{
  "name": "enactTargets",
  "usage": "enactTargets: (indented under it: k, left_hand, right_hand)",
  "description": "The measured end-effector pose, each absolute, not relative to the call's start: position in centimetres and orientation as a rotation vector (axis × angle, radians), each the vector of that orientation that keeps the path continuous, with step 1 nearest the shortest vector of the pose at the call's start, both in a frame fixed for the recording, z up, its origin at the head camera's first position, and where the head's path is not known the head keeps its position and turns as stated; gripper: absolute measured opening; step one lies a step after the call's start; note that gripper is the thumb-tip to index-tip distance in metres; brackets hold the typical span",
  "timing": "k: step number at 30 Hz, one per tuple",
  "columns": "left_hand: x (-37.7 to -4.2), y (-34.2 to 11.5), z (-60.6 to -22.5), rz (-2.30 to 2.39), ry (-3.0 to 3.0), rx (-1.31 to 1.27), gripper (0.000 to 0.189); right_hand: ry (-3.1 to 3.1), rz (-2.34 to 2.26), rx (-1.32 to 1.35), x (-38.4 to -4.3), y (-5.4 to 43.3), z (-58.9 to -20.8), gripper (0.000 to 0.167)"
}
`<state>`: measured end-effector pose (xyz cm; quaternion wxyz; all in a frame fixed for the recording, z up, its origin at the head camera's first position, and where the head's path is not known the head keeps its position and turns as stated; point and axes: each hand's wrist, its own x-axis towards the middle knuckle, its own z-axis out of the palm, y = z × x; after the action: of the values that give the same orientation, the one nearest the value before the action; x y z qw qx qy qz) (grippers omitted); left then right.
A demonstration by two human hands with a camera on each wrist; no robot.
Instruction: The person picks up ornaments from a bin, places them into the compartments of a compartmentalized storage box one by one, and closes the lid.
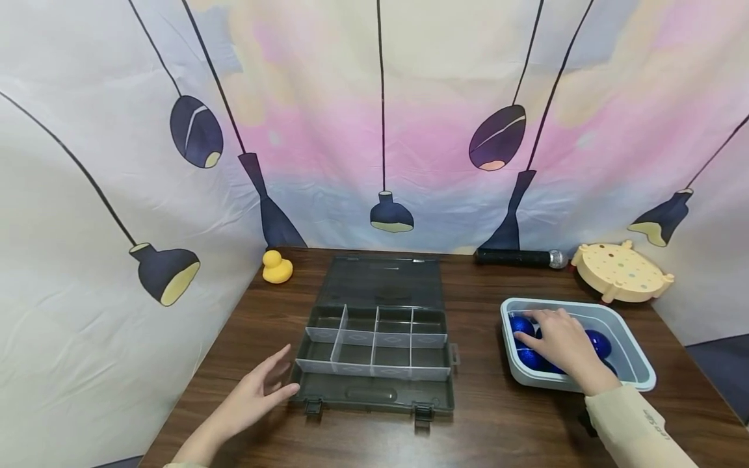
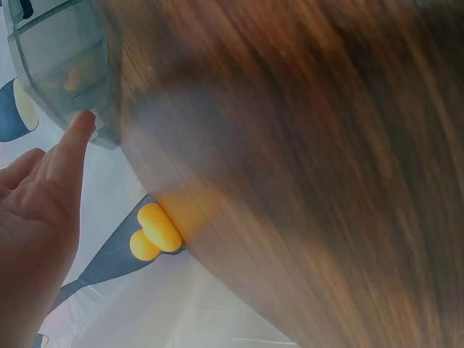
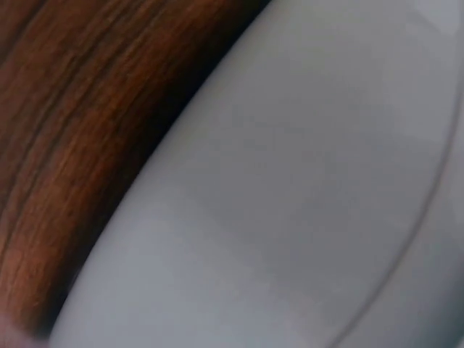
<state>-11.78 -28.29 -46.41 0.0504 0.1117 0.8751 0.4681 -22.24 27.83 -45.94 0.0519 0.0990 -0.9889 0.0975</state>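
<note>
My right hand (image 1: 563,342) reaches into a light-blue plastic basin (image 1: 629,344), among several glossy blue balls (image 1: 598,343). Its thumb and index finger are spread over the balls at the basin's left end; I cannot tell whether it grips one. The right wrist view shows mostly the basin's pale outer wall (image 3: 239,188), blurred. Beside the left edge of a dark translucent compartment box (image 1: 374,392), my left hand (image 1: 251,396) is held with fingers extended and thumb apart, holding nothing. The box lies with its lid (image 1: 380,283) folded back, white dividers (image 1: 374,370) making several bare compartments.
A yellow rubber duck (image 1: 277,268) sits at the back left of the wooden table (image 1: 480,416). Along the back right lie a black microphone (image 1: 517,259) and a cream-coloured spotted round object (image 1: 623,270) with stubby legs. A printed cloth (image 1: 445,214) hangs behind the table.
</note>
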Motion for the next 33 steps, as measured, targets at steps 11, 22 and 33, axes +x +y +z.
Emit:
enactTargets:
  k: [11, 22, 33]
  left_hand:
    - [-11.3, -28.0, -47.1, 1.44, 2.647, 0.478, 0.075]
    - [-12.0, -27.9, -47.2, 1.433, 2.6, 0.466, 0.08]
    - [-11.8, -27.5, -47.0, 1.437, 2.625, 0.433, 0.079]
  right_hand:
    - [-2.994, 0.307, 0.333, -22.4, 27.6, -45.8, 0.058]
    - [-2.959, 0.343, 0.286, -22.0, 27.8, -45.6, 0.056]
    - [-2.699, 0.333, 0.256, -21.0, 26.5, -43.0, 0.053]
